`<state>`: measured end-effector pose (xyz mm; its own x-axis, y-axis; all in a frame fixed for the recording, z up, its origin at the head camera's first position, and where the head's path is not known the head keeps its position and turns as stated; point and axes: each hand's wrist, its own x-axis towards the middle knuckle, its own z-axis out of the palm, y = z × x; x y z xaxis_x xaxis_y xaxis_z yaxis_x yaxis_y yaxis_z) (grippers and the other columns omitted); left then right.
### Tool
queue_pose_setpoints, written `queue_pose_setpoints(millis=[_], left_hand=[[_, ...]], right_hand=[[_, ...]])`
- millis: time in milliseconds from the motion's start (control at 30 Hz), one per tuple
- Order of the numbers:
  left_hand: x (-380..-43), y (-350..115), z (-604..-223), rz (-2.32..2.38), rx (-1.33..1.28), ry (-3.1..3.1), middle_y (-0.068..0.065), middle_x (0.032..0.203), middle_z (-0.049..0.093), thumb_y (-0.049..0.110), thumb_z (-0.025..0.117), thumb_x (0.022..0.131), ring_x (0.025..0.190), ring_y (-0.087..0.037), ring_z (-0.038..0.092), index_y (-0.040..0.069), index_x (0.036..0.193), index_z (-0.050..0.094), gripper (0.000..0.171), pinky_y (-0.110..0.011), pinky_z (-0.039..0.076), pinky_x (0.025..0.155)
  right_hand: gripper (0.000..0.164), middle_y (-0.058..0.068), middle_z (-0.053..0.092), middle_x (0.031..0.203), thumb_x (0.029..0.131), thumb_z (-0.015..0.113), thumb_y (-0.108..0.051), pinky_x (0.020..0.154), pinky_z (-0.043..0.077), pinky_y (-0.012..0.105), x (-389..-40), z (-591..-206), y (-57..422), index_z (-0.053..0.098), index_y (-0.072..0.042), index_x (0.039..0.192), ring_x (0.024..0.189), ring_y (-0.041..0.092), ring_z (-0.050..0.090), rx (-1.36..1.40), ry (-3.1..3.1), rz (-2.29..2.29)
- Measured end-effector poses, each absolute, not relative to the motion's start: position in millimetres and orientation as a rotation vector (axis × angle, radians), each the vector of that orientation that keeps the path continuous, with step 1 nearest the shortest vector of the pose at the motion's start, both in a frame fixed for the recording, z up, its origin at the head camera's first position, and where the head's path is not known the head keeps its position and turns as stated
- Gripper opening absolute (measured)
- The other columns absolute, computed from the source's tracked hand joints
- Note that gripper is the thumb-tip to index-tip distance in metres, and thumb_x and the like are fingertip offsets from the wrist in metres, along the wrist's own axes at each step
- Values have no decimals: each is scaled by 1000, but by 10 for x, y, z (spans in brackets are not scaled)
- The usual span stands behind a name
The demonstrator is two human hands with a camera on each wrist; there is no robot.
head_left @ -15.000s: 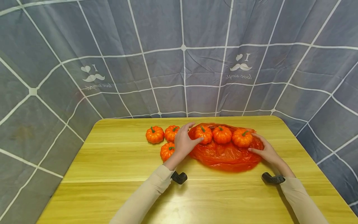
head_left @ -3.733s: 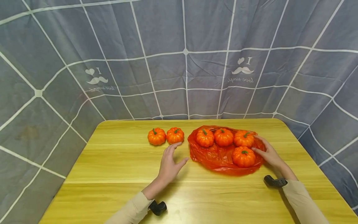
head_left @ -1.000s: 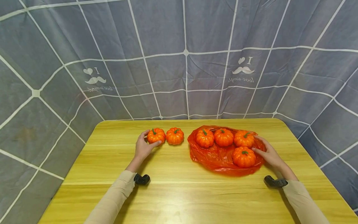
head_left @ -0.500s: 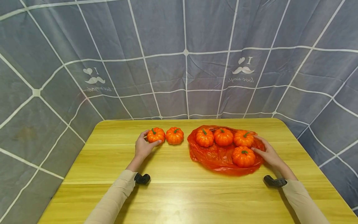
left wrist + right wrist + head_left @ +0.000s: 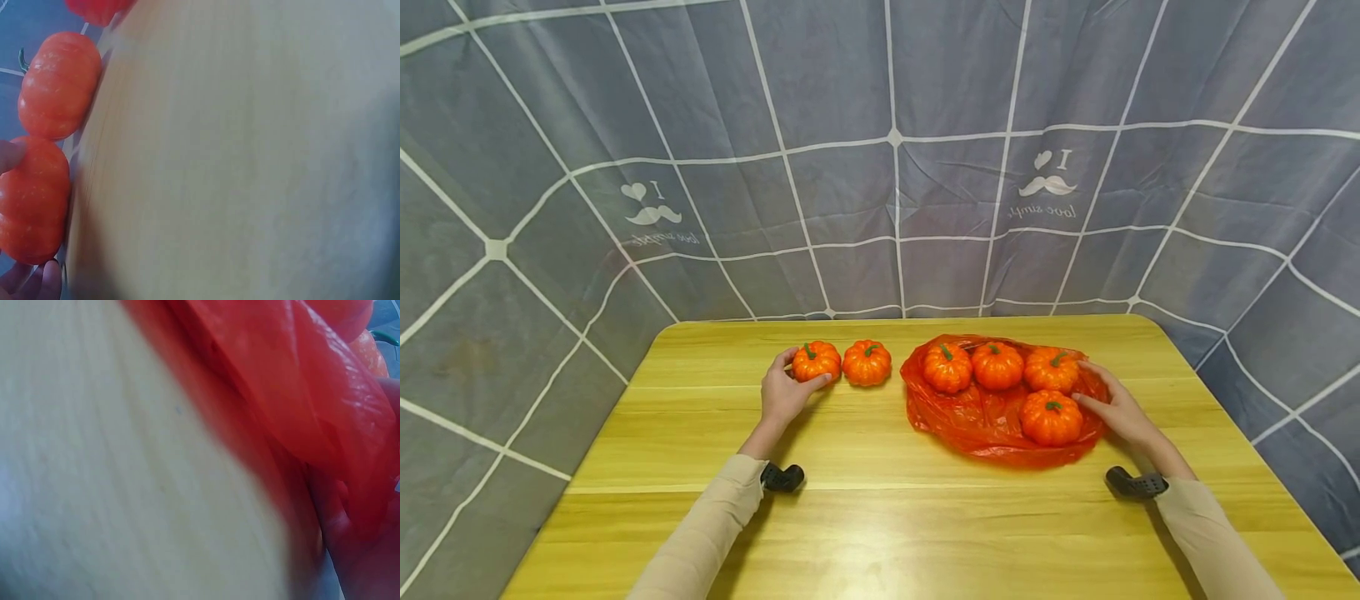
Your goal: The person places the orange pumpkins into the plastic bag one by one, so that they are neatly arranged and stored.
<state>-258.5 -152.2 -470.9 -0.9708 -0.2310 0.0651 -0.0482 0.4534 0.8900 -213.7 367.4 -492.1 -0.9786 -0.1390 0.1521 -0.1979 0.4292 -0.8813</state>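
Observation:
My left hand holds the leftmost small orange pumpkin on the table, thumb at its near side and fingers round its left side. In the left wrist view this pumpkin sits between the thumb and fingertips. Beside it stands another loose pumpkin. To the right a spread red plastic bag bears several pumpkins, one of them a front pumpkin. My right hand grips the bag's right edge; red film covers part of that hand in the right wrist view, hiding its fingers.
The light wooden table runs back to a grey curtain with white lines, which also stands at both sides. A black wrist device sits on the left wrist, another black wrist device on the right.
Since the oldest frame, a pumpkin from the front of the loose group has come onto the bag. My left hand has since moved left to the leftmost pumpkin; the right hand stays put.

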Motion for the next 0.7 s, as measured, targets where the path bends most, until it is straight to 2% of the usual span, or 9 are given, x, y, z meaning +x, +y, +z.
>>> queue_pose_setpoints(millis=[167,267,533,700], left_hand=[[-2567,-1522,-4723,-1535,258,-2510,-18,130,54,22,84,71,107,-34,57,1,134,48,76,-44,49,93],[-2550,-1524,-4728,-1534,256,-2496,-19,130,54,21,85,70,106,-34,58,1,134,48,76,-44,49,93],[-2508,-1535,-4738,-1521,254,-2463,-17,128,54,22,85,70,101,-31,58,2,134,49,76,-40,49,88],[-2451,-1521,-4681,-1550,252,-2430,-17,129,53,24,85,71,104,-31,57,3,134,48,76,-39,48,89]], right_hand=[[59,29,29,142,94,59,-8,89,30,-2,-2147,-4915,3673,28,8,142,109,-23,33,307,-2611,1629],[60,35,27,142,94,58,-7,88,30,-2,-2151,-4914,3680,27,8,143,109,-23,32,303,-2618,1624],[61,33,30,140,93,59,-5,88,31,-2,-2157,-4934,3679,28,8,143,109,-23,33,303,-2610,1611],[60,18,36,141,94,59,-8,89,31,-2,-2149,-4951,3686,28,7,143,109,-22,34,300,-2603,1623]])
